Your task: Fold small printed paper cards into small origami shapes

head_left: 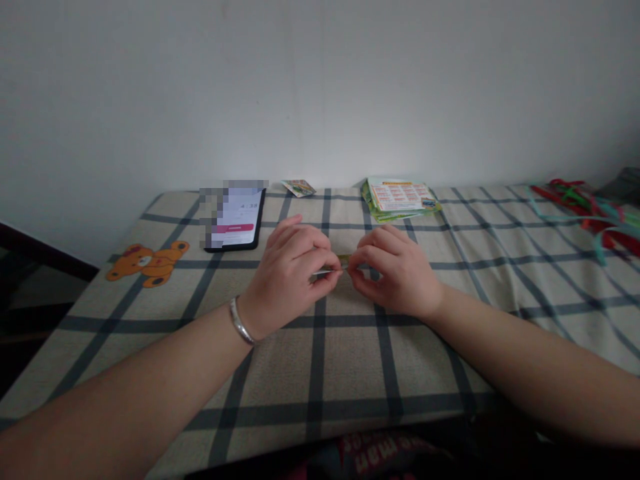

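Over the middle of the table, my left hand (295, 267) and my right hand (395, 270) meet almost fingertip to fingertip. Between them is a thin piece of printed paper (344, 259), of which only a yellow-green part and a white edge show. My left thumb and forefinger pinch its left side. The right thumb and forefinger are closed at its right end. The fingers hide most of the paper, so its full shape cannot be made out. A silver bangle (241, 321) is on my left wrist.
A phone (235, 220) with a lit screen lies behind my left hand, and an orange bear cutout (149, 263) farther left. Near the wall are a small printed card (299, 188) and a stack of printed sheets (403, 198). Coloured ribbons (595, 217) lie at right on the checked tablecloth (345, 373).
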The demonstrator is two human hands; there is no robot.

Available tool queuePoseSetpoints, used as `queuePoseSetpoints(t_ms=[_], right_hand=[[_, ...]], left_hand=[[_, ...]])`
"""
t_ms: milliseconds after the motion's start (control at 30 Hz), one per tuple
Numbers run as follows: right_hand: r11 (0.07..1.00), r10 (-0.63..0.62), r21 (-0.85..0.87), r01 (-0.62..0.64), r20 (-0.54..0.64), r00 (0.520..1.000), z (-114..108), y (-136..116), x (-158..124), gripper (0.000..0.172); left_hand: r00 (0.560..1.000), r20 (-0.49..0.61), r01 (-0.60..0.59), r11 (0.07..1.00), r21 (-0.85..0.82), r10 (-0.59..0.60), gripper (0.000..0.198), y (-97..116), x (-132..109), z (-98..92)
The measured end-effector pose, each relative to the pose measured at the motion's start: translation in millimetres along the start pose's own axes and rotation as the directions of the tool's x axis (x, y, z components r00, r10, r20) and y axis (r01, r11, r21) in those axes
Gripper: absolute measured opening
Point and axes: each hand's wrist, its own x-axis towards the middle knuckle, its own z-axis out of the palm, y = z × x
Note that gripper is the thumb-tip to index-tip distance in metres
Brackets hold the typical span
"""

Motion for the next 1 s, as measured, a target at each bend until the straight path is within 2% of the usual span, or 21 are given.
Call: queuePoseSetpoints(t_ms=[533,800,1000], right_hand=[[1.0,0.011,-0.024,-0.01,0.049,0.999,2,12,-2,0.005],[0.993,0.114,-0.026,-0.113,0.036,0.993,-3,24,-3,0.004],[0.984,0.178,-0.047,-0.174,0.095,0.979,-1,26,-3,0.003]], left_hand=[[0.999,0.037,-0.037,0.999,-0.012,0.037,0.007,-12,0,0.7],[0.997,0.04,0.064,0.995,0.073,-0.067,0.01,-21,-2,1.2],[1.0,0.025,0.008,0.991,0.137,-0.012,0.011,-26,-1,0.0]])
